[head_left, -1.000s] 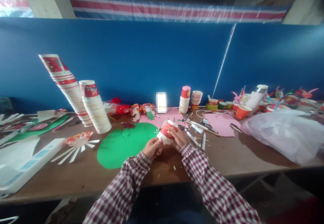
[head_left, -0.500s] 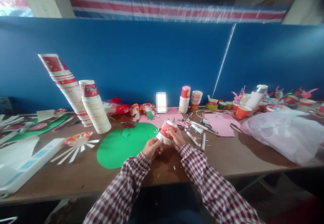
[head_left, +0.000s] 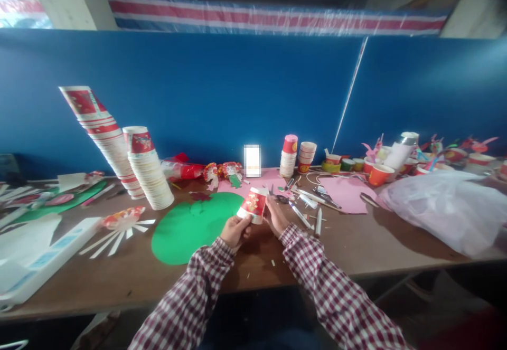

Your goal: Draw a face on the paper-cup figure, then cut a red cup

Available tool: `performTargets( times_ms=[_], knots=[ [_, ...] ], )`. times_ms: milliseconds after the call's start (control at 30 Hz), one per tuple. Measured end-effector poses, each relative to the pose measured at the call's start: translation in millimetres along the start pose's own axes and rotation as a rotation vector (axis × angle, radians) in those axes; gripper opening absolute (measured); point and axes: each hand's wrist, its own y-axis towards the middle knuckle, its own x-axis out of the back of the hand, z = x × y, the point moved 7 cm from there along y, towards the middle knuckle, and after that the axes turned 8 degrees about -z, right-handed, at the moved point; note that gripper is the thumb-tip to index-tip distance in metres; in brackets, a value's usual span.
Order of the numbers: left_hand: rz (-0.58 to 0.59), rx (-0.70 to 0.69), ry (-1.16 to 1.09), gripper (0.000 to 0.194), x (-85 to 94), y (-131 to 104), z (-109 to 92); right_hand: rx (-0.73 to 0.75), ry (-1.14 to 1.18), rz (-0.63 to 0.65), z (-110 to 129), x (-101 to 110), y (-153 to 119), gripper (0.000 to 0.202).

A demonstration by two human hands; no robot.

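Observation:
Both hands hold one red and white paper cup point(head_left: 253, 204) above the brown table point(head_left: 356, 244), in the middle of the head view. My left hand point(head_left: 234, 230) grips its lower left edge. My right hand point(head_left: 276, 215) holds its right side. The cup tilts a little, mouth up and away from me. A round green paper sheet point(head_left: 190, 228) lies on the table just left of my hands. Scissors point(head_left: 281, 198) lie just behind the cup, and white pens point(head_left: 303, 215) lie to the right of my right hand.
Two leaning stacks of paper cups point(head_left: 146, 168) stand at the back left. A cut cup with fanned strips point(head_left: 122, 220) lies near them. Pink paper point(head_left: 348, 194), small cup stacks point(head_left: 289, 157), orange cups and a crumpled white plastic bag point(head_left: 439, 207) fill the right. A blue partition backs the table.
The cup has turned in my hands and shifted slightly left and up; it now stands more upright, its side facing me. My hands stayed in the same place.

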Motion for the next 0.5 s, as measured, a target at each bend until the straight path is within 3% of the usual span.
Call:
performTargets(
  times_ms=[233, 500],
  knots=[
    [0.103, 0.086, -0.194, 0.041, -4.3, -7, -10, -0.101, 0.087, 0.121, -3, -14, -5, 0.043],
    [0.042, 0.135, -0.32, 0.043, 0.5, -3, 0, -0.023, -0.073, -0.032, -4, 3, 1, 0.038]
  ],
)
